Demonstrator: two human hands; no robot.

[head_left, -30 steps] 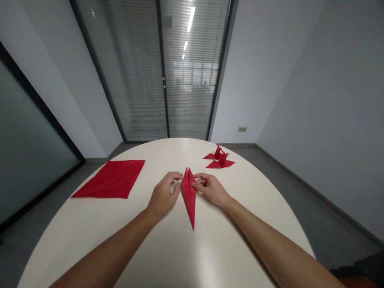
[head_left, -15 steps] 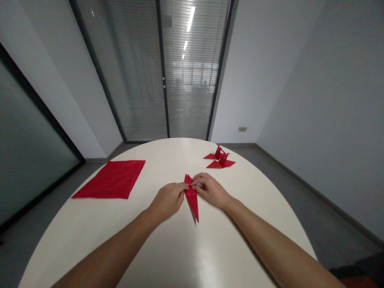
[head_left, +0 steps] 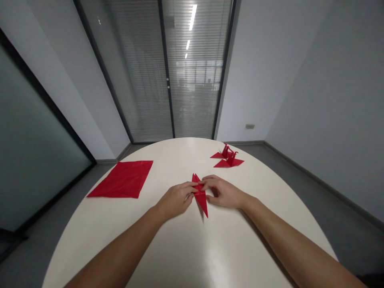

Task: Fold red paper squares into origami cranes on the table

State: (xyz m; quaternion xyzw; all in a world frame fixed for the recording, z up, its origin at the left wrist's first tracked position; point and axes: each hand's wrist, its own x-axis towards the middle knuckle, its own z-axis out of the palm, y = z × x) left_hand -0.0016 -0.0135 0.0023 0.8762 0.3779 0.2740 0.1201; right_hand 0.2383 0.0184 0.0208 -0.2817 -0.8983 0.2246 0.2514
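A narrow, pointed piece of folded red paper (head_left: 201, 198) lies near the middle of the white round table (head_left: 186, 248), its tip toward me. My left hand (head_left: 177, 198) pinches its left side at the upper end, fingers closed on the paper. From the other side, my right hand (head_left: 223, 192) pinches the same upper end. The two hands almost touch over the paper.
A flat red paper square (head_left: 124, 185) lies at the table's left. Two finished red paper cranes (head_left: 228, 157) stand at the far right. Beyond the table are a glass door with blinds and grey walls.
The long red piece has been lifted at its upper end and now looks shorter. Both hands closed in on it. The view shifted slightly to the left.
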